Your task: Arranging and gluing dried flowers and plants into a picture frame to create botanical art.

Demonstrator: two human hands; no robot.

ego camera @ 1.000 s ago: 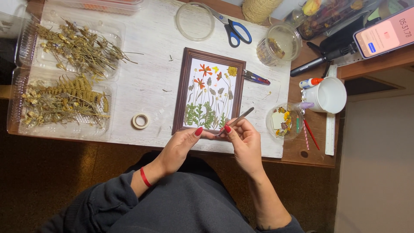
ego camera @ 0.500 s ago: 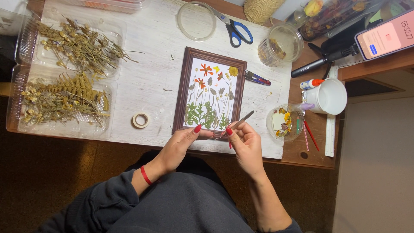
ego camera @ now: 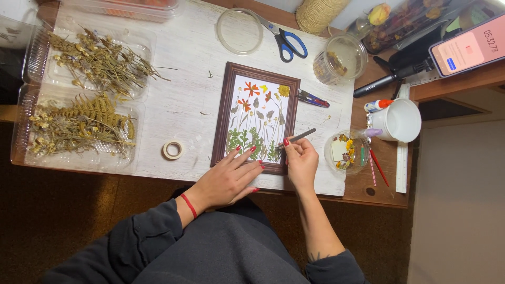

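Two hands meet at the near edge of the brown picture frame [ego camera: 256,117] on the white worktop [ego camera: 179,63]: left hand [ego camera: 227,179] fingers spread flat across its lower corner, right hand [ego camera: 301,160] fingers pinching metal tweezers [ego camera: 299,138] just beyond them.

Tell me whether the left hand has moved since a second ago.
Yes. The left hand has spread flat onto the lower edge of the brown picture frame; earlier its fingertips were pinched beside the right hand.
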